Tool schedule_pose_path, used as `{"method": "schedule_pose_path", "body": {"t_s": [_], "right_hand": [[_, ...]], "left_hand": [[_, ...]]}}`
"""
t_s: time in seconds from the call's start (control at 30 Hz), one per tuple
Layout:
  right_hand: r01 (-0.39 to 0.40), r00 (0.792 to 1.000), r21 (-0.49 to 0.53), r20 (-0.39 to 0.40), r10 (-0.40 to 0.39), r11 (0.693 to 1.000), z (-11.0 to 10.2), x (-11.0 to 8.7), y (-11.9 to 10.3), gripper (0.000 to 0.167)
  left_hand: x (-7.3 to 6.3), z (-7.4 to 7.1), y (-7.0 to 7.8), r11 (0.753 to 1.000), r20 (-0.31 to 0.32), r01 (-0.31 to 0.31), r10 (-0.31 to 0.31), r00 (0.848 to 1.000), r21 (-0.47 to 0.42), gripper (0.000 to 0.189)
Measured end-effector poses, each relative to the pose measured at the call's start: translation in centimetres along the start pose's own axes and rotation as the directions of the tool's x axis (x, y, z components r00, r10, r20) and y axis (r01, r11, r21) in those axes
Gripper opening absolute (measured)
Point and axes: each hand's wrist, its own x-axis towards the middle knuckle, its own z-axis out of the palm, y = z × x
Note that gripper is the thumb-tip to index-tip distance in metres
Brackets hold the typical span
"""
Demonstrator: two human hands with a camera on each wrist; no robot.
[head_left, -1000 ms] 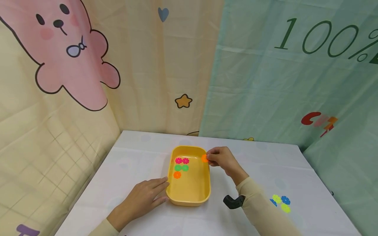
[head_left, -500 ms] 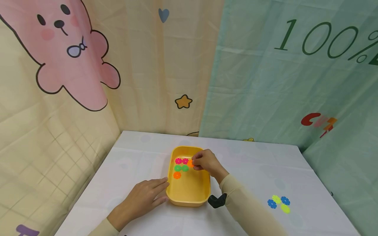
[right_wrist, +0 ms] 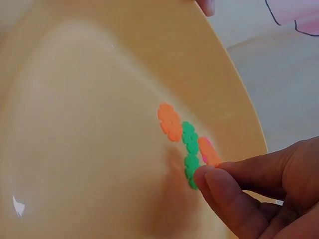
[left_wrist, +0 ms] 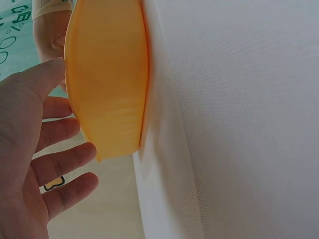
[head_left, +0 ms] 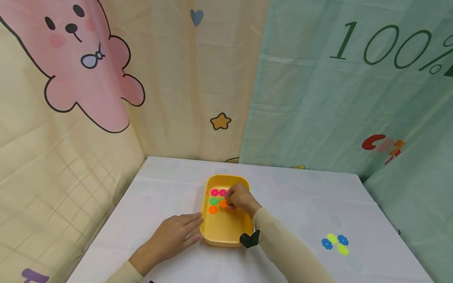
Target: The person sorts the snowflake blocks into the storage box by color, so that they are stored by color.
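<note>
While the left hand, fingers spread, touches a yellow rectangular plastic tray, the right hand pinches a flat orange flower-shaped disc over it in the head view's lower centre.

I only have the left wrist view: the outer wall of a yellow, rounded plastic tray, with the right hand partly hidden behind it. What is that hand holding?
Observer: The right hand pinches an orange flower-shaped plastic disc.
Operator: My view shows no other discs. Are there any outside the tray?
Observer: Yes, two blue flower-shaped discs and two yellow flower-shaped discs lie on the white table, right of the tray in the head view.
</note>
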Motion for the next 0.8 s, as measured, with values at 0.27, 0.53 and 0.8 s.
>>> {"method": "schedule_pose_path", "body": {"t_s": [0.27,0.53,0.8], "right_hand": [[0.034,0.999,-0.218,0.030,-0.028,0.975,0.35,0.30,-0.34,0.009],[-0.005,0.996,-0.266,0.083,0.028,0.964,0.90,0.86,-0.31,0.011],[0.016,0.996,-0.281,0.083,0.007,0.960,1.00,0.87,-0.23,0.013]], "left_hand": [[0.21,-0.12,0.10,1.000,0.005,-0.001,0.001,1.000,0.005,0.047],[0.09,-0.17,0.01,1.000,0.011,0.001,-0.001,1.000,0.006,0.048],[0.09,0.00,-0.17,1.000,-0.009,-0.008,0.008,1.000,0.005,0.048]]}}
